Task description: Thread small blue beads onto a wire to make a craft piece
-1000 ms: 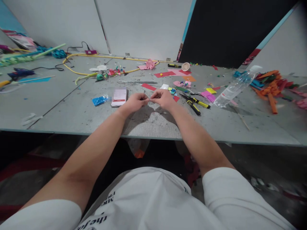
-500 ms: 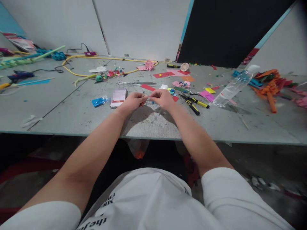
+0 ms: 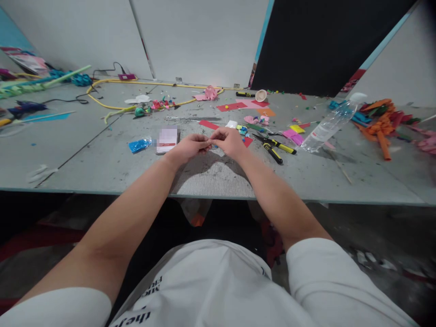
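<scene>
My left hand point(image 3: 192, 146) and my right hand point(image 3: 227, 140) meet fingertip to fingertip above the grey table point(image 3: 211, 181). Both are closed in a pinch. Whatever is between the fingers is too small or hidden to make out. Left of my left hand lie a phone point(image 3: 167, 140) with a lit screen and a small blue plastic packet point(image 3: 140, 145). Pliers point(image 3: 273, 147) with black and yellow handles rest to the right of my right hand. Just beyond my hands are a red paper strip point(image 3: 208, 124) and small coloured scraps point(image 3: 242, 130).
A clear plastic bottle point(image 3: 329, 125) leans at the right beside orange crepe paper point(image 3: 379, 120). Thin metal rods point(image 3: 190, 119) lie behind my hands. A yellow cable point(image 3: 112, 81) loops along the back. A glue gun point(image 3: 27, 109) is at the far left.
My fingertips have come closer together, and my left hand has turned slightly. The view has shifted a little; the things on the table have stayed put.
</scene>
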{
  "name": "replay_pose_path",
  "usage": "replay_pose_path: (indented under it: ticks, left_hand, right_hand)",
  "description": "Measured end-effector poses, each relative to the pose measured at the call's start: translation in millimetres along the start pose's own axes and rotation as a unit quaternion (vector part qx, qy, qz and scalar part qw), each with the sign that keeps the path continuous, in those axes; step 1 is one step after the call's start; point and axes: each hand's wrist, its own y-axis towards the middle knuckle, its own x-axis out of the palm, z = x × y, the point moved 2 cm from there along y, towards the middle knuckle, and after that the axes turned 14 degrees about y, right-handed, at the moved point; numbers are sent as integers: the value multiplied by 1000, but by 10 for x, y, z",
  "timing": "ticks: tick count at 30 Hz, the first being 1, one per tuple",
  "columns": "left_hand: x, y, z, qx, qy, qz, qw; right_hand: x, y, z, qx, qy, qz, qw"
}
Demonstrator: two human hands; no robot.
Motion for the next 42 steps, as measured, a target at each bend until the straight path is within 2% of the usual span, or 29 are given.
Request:
replay_pose_path:
  ticks: [4,9,13,18,21,28,34,39,42]
  left_hand:
    - [-7,-26,13,-49,-53,4,997]
    - [-12,-44,64,-77,-115,6,990]
    - [-12,-59,99,-89,-149,42,984]
    - [-27,-71,101,-81,-92,31,992]
    - [-49,-72,92,-71,-49,24,996]
    - [-42,-67,82,-48,-17,37,998]
    - [-40,-45,65,12,15,41,999]
    - [-45,-48,77,3,-2,46,999]
    - [-42,-51,94,-4,-4,56,998]
  right_hand:
    - [1,-11,-15,-17,-28,-4,999]
    - [-20,-7,-43,-38,-82,-9,996]
    - [-42,-5,-44,-43,-90,-13,995]
    - [-59,7,25,-33,-57,-16,998]
    - [-81,17,37,-47,-80,-28,995]
    - [-113,16,-38,-55,-114,-44,991]
    - [-106,22,-47,-4,-111,-7,994]
    - [-91,27,-23,20,-77,-9,997]
    - [-96,42,3,27,-49,25,998]
